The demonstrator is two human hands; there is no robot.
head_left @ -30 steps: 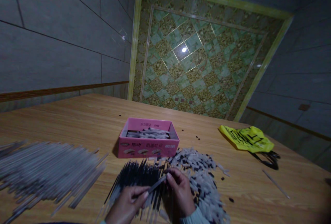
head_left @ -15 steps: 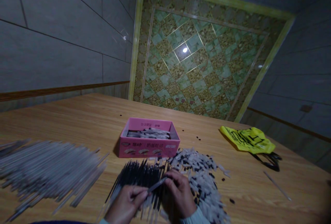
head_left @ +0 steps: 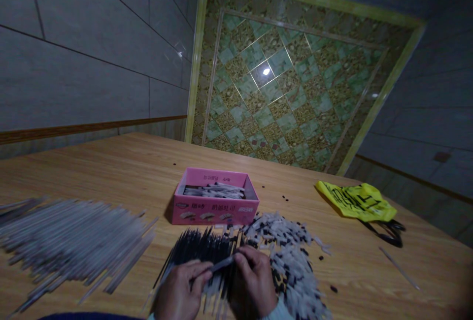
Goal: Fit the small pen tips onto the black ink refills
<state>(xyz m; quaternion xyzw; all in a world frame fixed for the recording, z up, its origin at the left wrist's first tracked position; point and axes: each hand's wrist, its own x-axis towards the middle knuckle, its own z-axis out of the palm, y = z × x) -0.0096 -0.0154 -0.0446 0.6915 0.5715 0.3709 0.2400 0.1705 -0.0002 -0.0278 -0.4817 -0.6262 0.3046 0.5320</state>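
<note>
Between my two hands, above a row of dark-tipped thin sticks [head_left: 201, 248], is a slim greyish stick-like piece [head_left: 222, 263]. My left hand [head_left: 181, 288] pinches its left end between thumb and fingers. The fingers of my right hand [head_left: 256, 276] are closed on its right end. Just right of my right hand lies a heap of small translucent and black pieces [head_left: 295, 271]. Behind the row stands a pink box [head_left: 216, 217] with slender pieces [head_left: 214, 191] inside.
A wide pile of translucent tubes [head_left: 77, 241] covers the left of the wooden table [head_left: 121, 162]. At the right lie a yellow bag [head_left: 356, 202] with black straps and a single thin stick [head_left: 399, 267]. A few dark bits are scattered about.
My left hand's fingers have shifted slightly on the piece, which both hands still hold. The whole view has moved a little; the box and piles look the same.
</note>
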